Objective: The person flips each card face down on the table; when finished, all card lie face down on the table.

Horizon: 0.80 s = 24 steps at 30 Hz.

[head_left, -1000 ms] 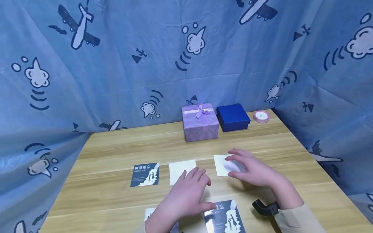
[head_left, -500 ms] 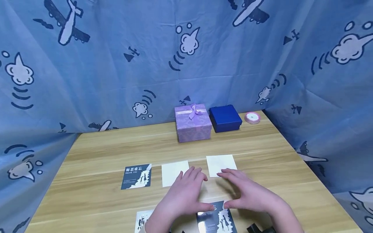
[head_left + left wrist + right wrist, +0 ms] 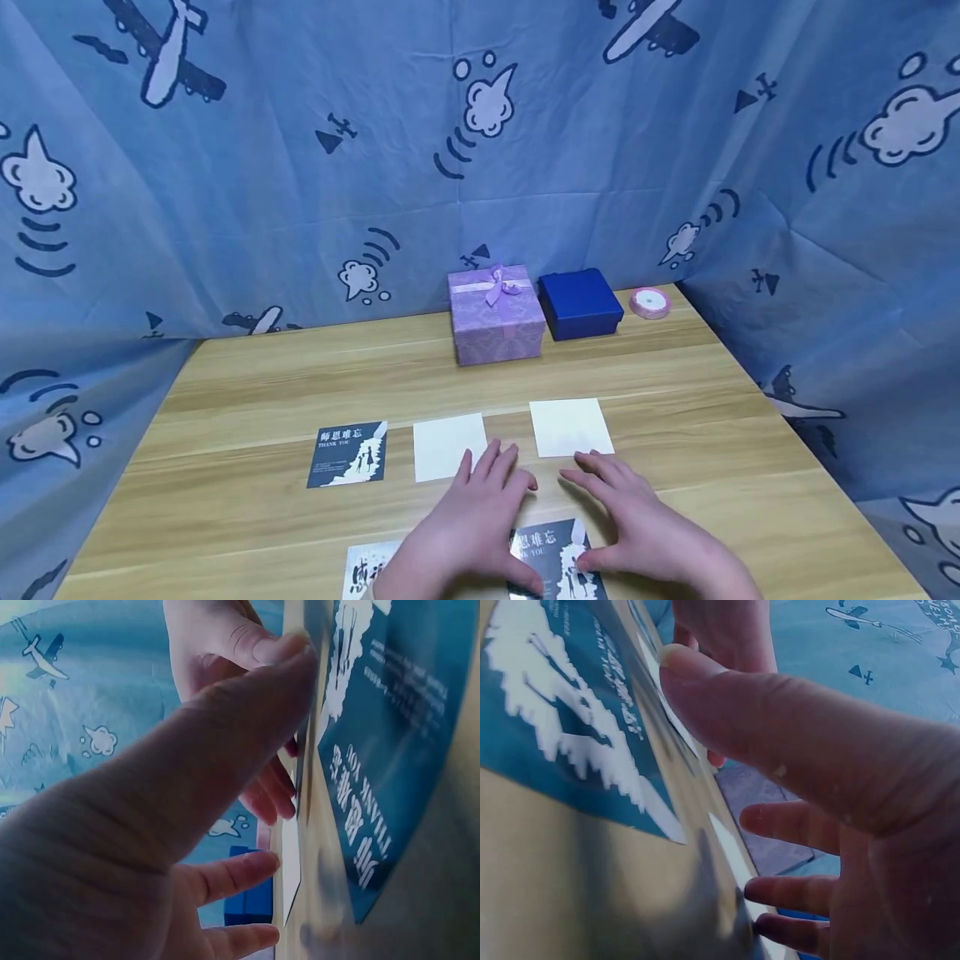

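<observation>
A dark teal card with white print (image 3: 553,557) lies flat near the table's front, between the two hands in the head view. My left hand (image 3: 472,529) hovers at its left, fingers spread and thumb over the card's left part. From the right, my right hand (image 3: 641,529) reaches over the card's right side, fingers loosely bent and thumb near its surface. Neither hand holds anything. In the left wrist view the card (image 3: 390,742) shows beyond the left thumb; the right wrist view has it (image 3: 562,712) left of the right thumb. Whether either thumb touches it, I cannot tell.
Behind the hands lie two blank white cards (image 3: 450,442) (image 3: 572,427). Another dark card (image 3: 347,455) is at left, and a pale printed card (image 3: 363,567) sits partly behind the left forearm. A purple box (image 3: 498,321), blue box (image 3: 580,304) and ribbon roll (image 3: 650,302) stand at the back.
My right hand has moved left and down from the right blank card to the dark front card. My left hand has lowered slightly. The head view has shifted, and the cards lie as before.
</observation>
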Motion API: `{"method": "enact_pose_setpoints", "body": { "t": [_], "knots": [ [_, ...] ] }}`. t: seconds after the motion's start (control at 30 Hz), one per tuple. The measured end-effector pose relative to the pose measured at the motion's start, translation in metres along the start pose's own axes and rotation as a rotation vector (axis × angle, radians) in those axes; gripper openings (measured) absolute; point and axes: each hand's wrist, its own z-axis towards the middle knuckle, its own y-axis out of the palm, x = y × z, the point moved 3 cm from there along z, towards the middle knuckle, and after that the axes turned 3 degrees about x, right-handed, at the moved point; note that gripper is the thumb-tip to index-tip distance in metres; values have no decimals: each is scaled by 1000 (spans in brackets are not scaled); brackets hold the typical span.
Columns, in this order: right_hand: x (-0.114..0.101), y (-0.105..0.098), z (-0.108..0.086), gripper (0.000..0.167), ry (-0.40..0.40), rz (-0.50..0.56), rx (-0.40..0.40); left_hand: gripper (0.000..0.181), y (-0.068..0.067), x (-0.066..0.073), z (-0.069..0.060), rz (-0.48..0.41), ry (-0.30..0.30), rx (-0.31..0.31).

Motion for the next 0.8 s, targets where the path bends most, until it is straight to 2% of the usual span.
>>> {"method": "enact_pose_setpoints", "body": {
  "t": [0.13, 0.3, 0.6, 0.8],
  "knots": [
    [1, 5, -1, 103, 40, 30, -28, 111, 4, 2, -1, 51, 8, -4],
    [0, 7, -1, 104, 22, 37, -25, 105, 10, 5, -1, 108, 12, 9],
    [-3, 9, -3, 103, -64, -64, 29, 95, 14, 5, -2, 101, -5, 36],
    [-2, 9, 0, 101, 4, -62, -48, 91, 14, 5, -1, 66, -3, 26]
  ]
}}
